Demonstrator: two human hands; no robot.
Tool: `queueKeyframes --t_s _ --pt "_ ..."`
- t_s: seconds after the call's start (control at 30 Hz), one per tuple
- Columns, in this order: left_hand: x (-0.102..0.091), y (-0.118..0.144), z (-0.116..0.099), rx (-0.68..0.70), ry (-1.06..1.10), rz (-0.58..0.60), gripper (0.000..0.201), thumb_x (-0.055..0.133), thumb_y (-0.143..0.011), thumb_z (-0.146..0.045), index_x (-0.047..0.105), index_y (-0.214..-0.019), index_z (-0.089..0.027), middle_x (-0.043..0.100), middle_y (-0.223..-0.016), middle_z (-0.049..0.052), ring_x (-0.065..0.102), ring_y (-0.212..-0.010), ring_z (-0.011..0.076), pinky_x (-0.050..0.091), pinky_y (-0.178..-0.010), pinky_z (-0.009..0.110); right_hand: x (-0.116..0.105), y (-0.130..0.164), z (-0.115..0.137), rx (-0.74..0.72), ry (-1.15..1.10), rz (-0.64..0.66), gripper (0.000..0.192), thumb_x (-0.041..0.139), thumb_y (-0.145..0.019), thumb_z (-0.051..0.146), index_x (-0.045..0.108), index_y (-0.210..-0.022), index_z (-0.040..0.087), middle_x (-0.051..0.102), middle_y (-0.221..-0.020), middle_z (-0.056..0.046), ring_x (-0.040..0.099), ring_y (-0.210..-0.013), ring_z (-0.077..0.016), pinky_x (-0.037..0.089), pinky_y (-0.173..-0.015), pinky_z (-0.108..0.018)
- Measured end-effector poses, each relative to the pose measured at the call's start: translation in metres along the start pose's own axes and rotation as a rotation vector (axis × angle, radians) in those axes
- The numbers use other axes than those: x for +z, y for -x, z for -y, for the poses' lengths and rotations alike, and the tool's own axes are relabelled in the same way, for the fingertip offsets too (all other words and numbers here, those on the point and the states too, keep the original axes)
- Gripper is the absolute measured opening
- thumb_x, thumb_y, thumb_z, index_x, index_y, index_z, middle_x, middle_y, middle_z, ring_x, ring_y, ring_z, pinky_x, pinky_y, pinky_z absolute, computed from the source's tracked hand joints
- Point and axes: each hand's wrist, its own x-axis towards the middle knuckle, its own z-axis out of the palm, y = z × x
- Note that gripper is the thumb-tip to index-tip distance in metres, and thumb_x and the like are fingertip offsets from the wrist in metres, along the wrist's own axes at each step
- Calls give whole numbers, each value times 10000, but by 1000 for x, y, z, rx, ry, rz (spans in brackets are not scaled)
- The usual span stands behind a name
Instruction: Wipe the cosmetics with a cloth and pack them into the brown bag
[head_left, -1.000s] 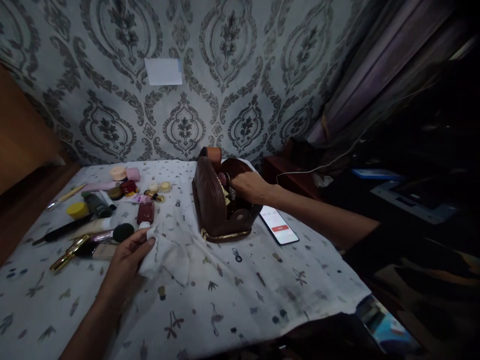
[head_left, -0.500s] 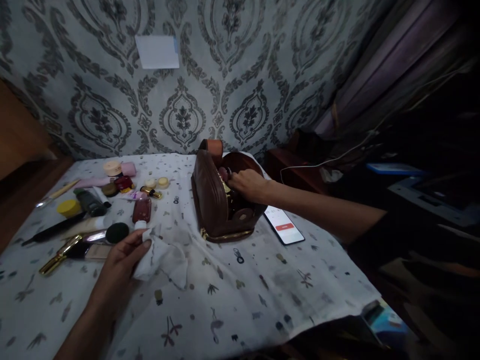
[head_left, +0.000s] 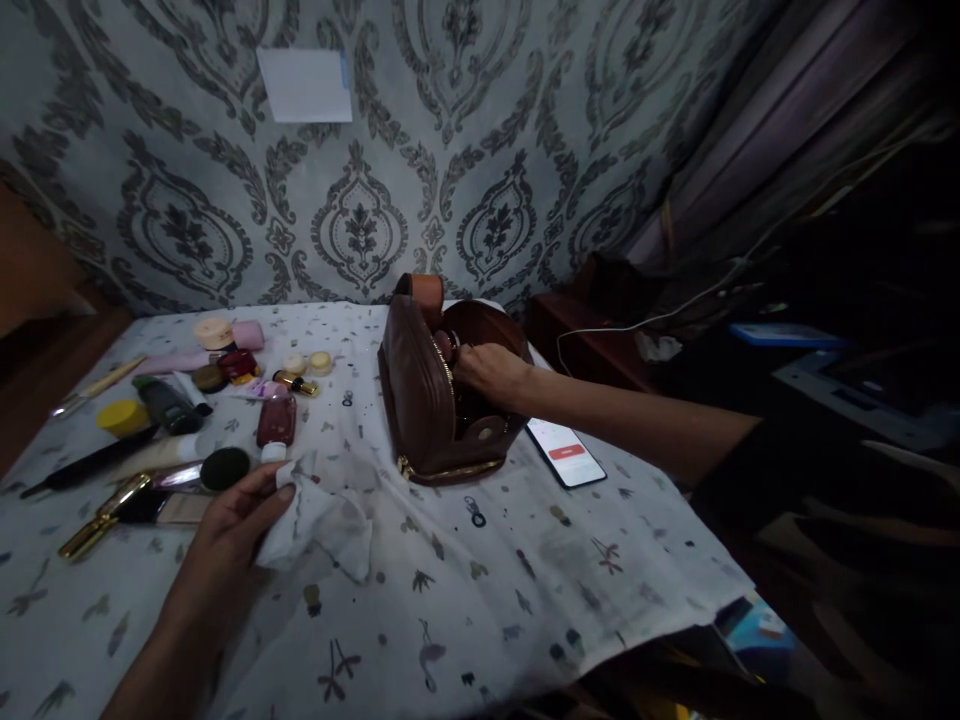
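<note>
A brown zip pouch point(head_left: 420, 400) stands open in the middle of the table, which is covered by a white patterned cloth point(head_left: 487, 590). My right hand point(head_left: 487, 372) reaches into the pouch's mouth, its fingers among the items inside; what they touch is hidden. My left hand point(head_left: 225, 540) rests on the cloth at the front left, thumb and fingers pinching a crumpled white tissue point(head_left: 322, 515). Just beyond that hand lie a dark round brush head point(head_left: 225, 467) and a gold-capped tube point(head_left: 101, 520).
Many cosmetics are spread at the left: a dark red bottle point(head_left: 275, 421), a yellow-lidded jar point(head_left: 120, 416), small pots, tubes and pencils. A lit phone point(head_left: 566, 452) lies right of the pouch. Patterned wallpaper stands behind; dark furniture and a cable are at the right.
The view has shifted slightly. My right hand stays in the pouch, moving a little among its contents. My left hand keeps hold of the tissue.
</note>
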Motion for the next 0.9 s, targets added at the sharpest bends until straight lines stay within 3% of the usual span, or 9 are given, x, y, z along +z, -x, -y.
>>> queueKeyframes --t_s 0.3,0.4,0.57,0.9 --pt "1 -1 0 5 3 35 564 944 -454 -366 722 -941 -188 731 -773 1 634 -585 116 503 -522 160 -26 32 9 -7 -91 40 280 543 -856 44 696 -1090 70 682 -1108 -250 680 -1060 -320 552 -812 -362" --pt "1 0 -1 16 -10 65 541 938 -472 -367 730 -938 -185 731 -770 5 638 -596 119 503 -535 165 -26 44 13 -75 -119 137 254 531 -872 50 714 -1044 84 716 -1020 -225 702 -1016 -309 549 -801 -368" --pt "3 0 -1 17 -13 105 514 935 -479 -352 743 -924 -178 727 -744 9 625 -570 114 504 -547 178 -25 45 16 -174 -107 259 290 511 -882 45 708 -1089 95 715 -1086 -208 694 -1047 -291 536 -807 -354" --pt "1 -3 2 35 -42 116 533 919 -510 -367 732 -970 -172 722 -747 5 621 -583 119 503 -570 192 -21 49 12 -208 -105 210 275 513 -894 98 713 -1082 93 727 -1058 -188 688 -1052 -284 516 -768 -324"
